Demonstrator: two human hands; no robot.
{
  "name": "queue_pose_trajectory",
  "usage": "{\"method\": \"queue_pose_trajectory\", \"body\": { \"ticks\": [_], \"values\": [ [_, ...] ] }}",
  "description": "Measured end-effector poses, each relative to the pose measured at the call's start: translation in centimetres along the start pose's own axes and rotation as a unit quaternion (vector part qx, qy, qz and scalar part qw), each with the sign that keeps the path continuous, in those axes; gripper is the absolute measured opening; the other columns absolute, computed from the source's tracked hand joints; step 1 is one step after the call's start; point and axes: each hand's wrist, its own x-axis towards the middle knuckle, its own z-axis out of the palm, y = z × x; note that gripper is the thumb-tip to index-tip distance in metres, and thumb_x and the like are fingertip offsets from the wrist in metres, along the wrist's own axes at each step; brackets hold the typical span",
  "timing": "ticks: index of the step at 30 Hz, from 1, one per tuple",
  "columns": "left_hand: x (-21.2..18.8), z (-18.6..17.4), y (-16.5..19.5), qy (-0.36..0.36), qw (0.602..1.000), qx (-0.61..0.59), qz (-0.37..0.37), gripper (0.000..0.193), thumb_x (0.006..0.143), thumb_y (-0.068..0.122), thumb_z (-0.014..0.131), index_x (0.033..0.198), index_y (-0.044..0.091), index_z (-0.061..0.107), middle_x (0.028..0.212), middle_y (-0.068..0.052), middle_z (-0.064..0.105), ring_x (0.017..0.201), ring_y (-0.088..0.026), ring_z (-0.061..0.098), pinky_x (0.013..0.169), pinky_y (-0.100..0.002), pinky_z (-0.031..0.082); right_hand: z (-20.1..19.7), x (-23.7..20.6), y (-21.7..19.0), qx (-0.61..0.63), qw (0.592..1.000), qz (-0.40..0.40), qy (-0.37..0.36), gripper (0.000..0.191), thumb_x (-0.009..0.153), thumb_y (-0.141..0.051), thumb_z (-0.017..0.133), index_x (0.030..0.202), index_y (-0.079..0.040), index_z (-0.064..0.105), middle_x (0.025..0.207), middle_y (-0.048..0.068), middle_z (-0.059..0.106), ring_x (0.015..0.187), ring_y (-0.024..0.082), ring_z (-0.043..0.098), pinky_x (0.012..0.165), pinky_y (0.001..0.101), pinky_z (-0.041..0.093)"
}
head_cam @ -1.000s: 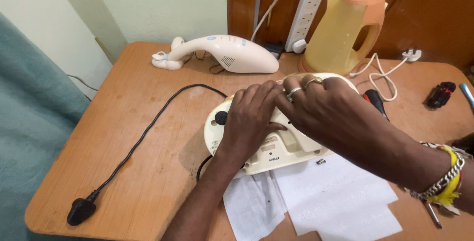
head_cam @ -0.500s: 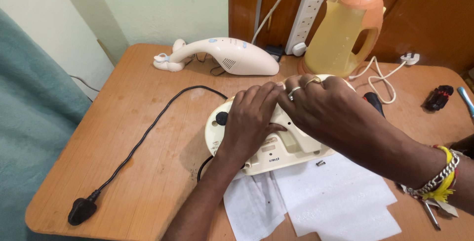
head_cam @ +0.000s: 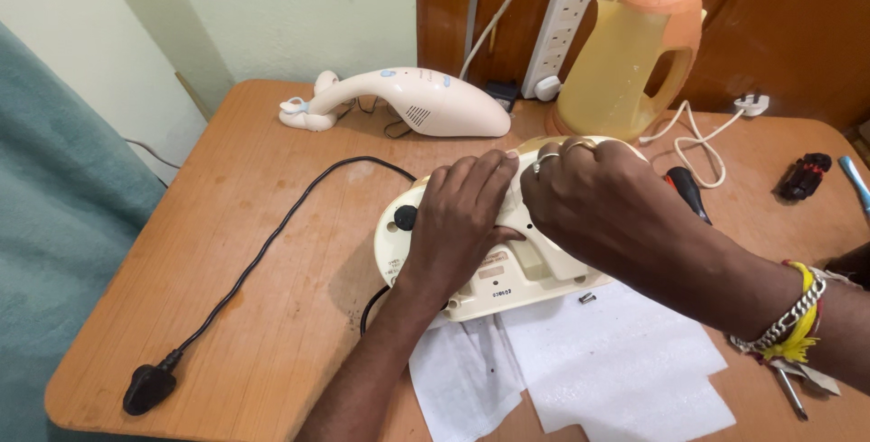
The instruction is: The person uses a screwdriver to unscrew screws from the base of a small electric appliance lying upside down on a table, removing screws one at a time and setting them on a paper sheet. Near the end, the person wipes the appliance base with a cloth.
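Cream appliance base (head_cam: 494,270): lies flat near the middle of the wooden table (head_cam: 254,252), partly over the white paper sheets (head_cam: 616,369); both hands cover most of its top.
Left hand (head_cam: 458,220): palm down on the base, fingers spread flat and pressing; not closed around anything.
Right hand (head_cam: 594,202): arched over the far side of the base, fingers curled onto its rim; whether they clamp a part underneath cannot be told, since the knuckles hide it. A ring shows on one finger, a chain and yellow band at the wrist.
Change since a second ago: almost none. Both hands sit where they were on the base, and the base has not shifted on the table; only the view has drifted a little.
Meaning: judging from this, the work on the base is a steady hold-and-press, not yet a lift or a turn.
Black cord (head_cam: 272,243): runs from the base across the table to a plug (head_cam: 149,388) near the front left corner.
Small metal piece (head_cam: 587,298): loose on the paper, just beside the base.
Behind: white handheld vacuum (head_cam: 408,111), yellow kettle (head_cam: 634,57), power strip (head_cam: 566,21).
Right side: screwdriver (head_cam: 689,193), near the right hand.
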Motion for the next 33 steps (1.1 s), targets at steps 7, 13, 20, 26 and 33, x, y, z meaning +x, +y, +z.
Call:
{"method": "queue_pose_trajectory", "body": {
  "ticks": [7,13,20,26,33],
  "values": [
    [0.0,0.0,0.1,-0.001,1.0,-0.014,0.001,0.085,0.062,0.038,0.087,0.133,0.005,0.053,0.139,-0.008,0.058,0.121,-0.027,0.058,0.098,-0.044,0.045,0.4,-0.8,-0.1,-0.092,0.979,0.028,0.18,0.04,0.083,-0.029,0.064,0.118,-0.009,0.063,0.104,-0.002,0.065,0.089,0.01,0.058,0.059,0.0264,0.041],
    [-0.1,-0.1,0.0,0.001,1.0,-0.018,0.001,0.094,0.061,0.038,0.087,0.141,0.002,0.051,0.138,-0.01,0.059,0.12,-0.028,0.059,0.097,-0.043,0.045,-0.3,-0.7,0.2,-0.075,0.992,-0.042,0.093,0.019,0.086,-0.023,0.068,0.101,-0.011,0.068,0.084,-0.004,0.065,0.082,0.012,0.061,0.056,0.0271,0.044],
    [-0.1,0.1,0.0,0.006,1.0,-0.01,0.004,0.097,0.06,0.039,0.086,0.142,0.001,0.052,0.137,-0.011,0.06,0.121,-0.028,0.059,0.097,-0.044,0.046,-0.4,0.0,-0.2,0.066,0.995,0.024,0.074,0.007,0.087,-0.017,0.065,0.083,-0.012,0.063,0.068,-0.001,0.058,0.067,0.014,0.06,0.052,0.0293,0.044],
    [-0.1,0.0,-0.1,0.0,1.0,-0.004,0.005,0.097,0.061,0.039,0.086,0.143,0.0,0.052,0.138,-0.011,0.059,0.121,-0.028,0.058,0.097,-0.044,0.045,0.1,0.3,-0.2,0.159,0.982,0.095,0.031,0.011,0.087,-0.015,0.064,0.078,-0.009,0.061,0.064,0.001,0.06,0.062,0.012,0.062,0.053,0.0308,0.049],
    [-0.3,0.2,-0.4,0.0,1.0,-0.013,-0.003,0.097,0.056,0.035,0.09,0.14,0.001,0.053,0.135,-0.011,0.06,0.121,-0.029,0.058,0.098,-0.044,0.044,1.0,-0.6,-0.4,0.155,0.967,0.094,0.178,0.007,0.076,-0.014,0.068,0.08,-0.01,0.065,0.068,0.002,0.062,0.068,0.018,0.066,0.058,0.033,0.05]
  ]
}}
